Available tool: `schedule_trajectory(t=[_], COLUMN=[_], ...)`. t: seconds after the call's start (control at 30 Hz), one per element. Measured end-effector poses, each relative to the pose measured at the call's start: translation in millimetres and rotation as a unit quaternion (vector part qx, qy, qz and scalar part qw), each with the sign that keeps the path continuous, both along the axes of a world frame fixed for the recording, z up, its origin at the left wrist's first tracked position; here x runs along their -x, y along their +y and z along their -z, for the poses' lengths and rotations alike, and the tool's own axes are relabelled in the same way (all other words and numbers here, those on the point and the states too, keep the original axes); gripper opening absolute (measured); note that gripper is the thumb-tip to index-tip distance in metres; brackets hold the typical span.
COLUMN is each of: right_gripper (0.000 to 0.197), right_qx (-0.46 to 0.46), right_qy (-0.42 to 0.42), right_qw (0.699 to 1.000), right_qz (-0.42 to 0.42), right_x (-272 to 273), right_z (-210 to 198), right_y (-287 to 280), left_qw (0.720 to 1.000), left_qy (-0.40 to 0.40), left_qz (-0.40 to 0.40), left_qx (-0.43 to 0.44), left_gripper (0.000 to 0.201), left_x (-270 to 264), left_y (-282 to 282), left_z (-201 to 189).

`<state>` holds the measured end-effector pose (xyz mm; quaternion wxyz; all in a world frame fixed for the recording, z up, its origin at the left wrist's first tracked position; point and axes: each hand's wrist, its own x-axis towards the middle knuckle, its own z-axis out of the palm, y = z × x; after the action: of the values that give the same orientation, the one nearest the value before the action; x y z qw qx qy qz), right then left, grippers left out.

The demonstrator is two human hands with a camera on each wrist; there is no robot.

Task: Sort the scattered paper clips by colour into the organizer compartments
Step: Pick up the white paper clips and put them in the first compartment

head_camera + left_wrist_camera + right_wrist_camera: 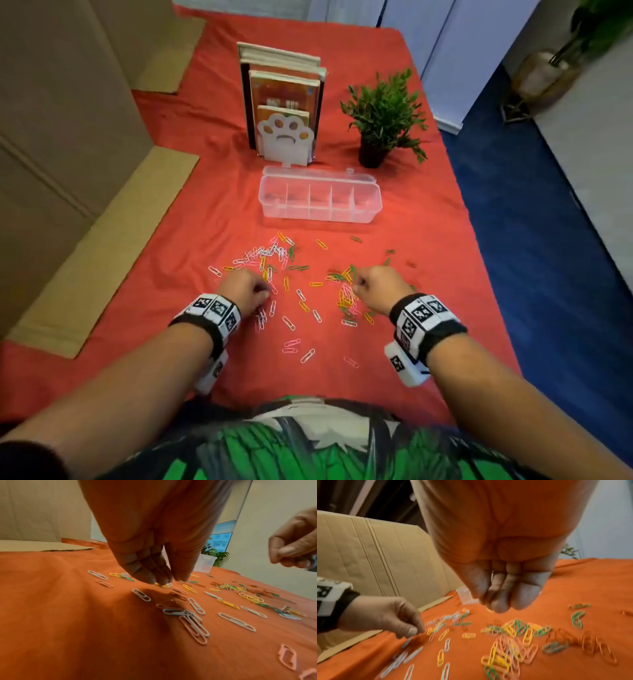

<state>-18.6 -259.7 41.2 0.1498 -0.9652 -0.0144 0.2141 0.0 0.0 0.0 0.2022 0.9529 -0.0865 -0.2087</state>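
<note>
Mid-table, we see both hands over paper clips (291, 274): left hand (150, 555) fingertips bunched on a yellow clip (162, 585) per wrist view; right hand (501, 585) curled, contents unclear.

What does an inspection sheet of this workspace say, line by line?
Surface: red cloth covers the table.
Job's things: paper clips in white, pink, yellow, green and red lie scattered; clear organizer stands open, no clips visible in its compartments.
Clutter: potted plant; books behind a paw-shaped bookend; cardboard at the left edge.
Grippers: left hand and right hand hover over the clips with fingers bunched; what they hold cannot be told.
Cables: nothing seen.
Surroundings: blue floor.
</note>
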Motion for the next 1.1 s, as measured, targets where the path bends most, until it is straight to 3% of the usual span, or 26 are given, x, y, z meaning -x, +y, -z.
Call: schedule_trajectory(t=[0.13,0.47,0.73,0.97,1.1], right_gripper=[0.018,0.029,0.034,0.028,0.028], right_qx=[0.01,0.022,0.046,-0.013,0.015], right_qy=[0.03,0.033,-0.003,-0.003,-0.029], right_qw=[0.999,0.999,0.998,0.999,0.999], right_qz=[0.025,-0.033,-0.048,0.048,0.016], right_x=[-1,23,24,-6,-15], right_z=[20,66,75,70,71], right_y=[12,58,79,90,105], left_qw=[1.0,0.996,0.999,0.997,0.997], left_qy=[-0.005,0.04,-0.016,-0.031,-0.041], left_qz=[0.017,0.072,0.031,0.056,0.058], left_qx=[-0.003,-0.024,-0.022,-0.041,-0.044], left_gripper=[0.021,0.025,0.024,0.021,0.02], left_x=[-1,11,14,10,11], left_y=[-12,-13,-3,-1,-1], left_z=[10,27,32,34,36])
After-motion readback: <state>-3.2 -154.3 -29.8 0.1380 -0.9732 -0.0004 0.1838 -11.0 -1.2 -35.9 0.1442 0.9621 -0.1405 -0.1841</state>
